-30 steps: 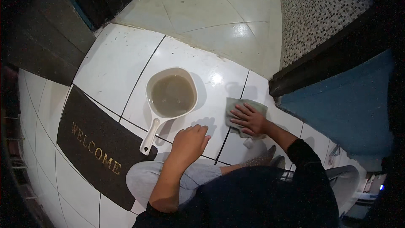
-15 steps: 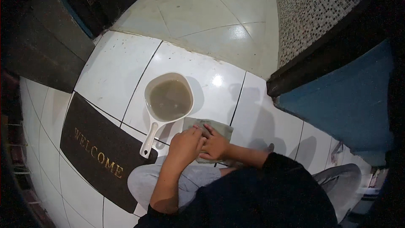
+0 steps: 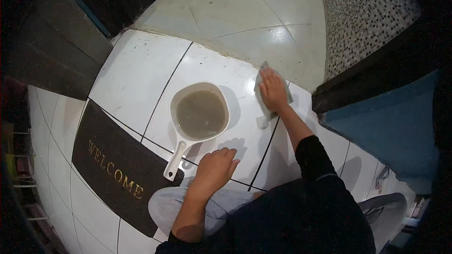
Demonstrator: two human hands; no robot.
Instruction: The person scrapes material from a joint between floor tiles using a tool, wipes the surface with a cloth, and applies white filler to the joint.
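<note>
My right hand [image 3: 274,90] is stretched forward and holds a grey-green cloth [image 3: 287,95] pressed against the white tile, with its fingers extended over the top. Part of the cloth is hidden under the palm. Nearer to me, my left hand [image 3: 214,167] hovers above my bent knee, open and empty, its fingers loosely bent and its thumb apart. Ahead of it stands a white dipper [image 3: 175,113] filled with cloudy greyish water [image 3: 201,114]. The dipper's handle points toward me, its tip over the edge of the doormat.
A dark doormat [image 3: 106,160] with gold lettering lies to the left. Beyond the white tiles [image 3: 127,68] runs a dirty edge with duller tiles [image 3: 235,11] behind it. A mosaic-patterned wall [image 3: 367,19] and a blue panel [image 3: 381,127] stand at the right, a dark door [image 3: 56,42] at the left.
My hands were together on the cloth close to me. Now they are apart: the right hand has moved forward and right with the cloth, and the left is off it. The dipper still stands on the floor.
</note>
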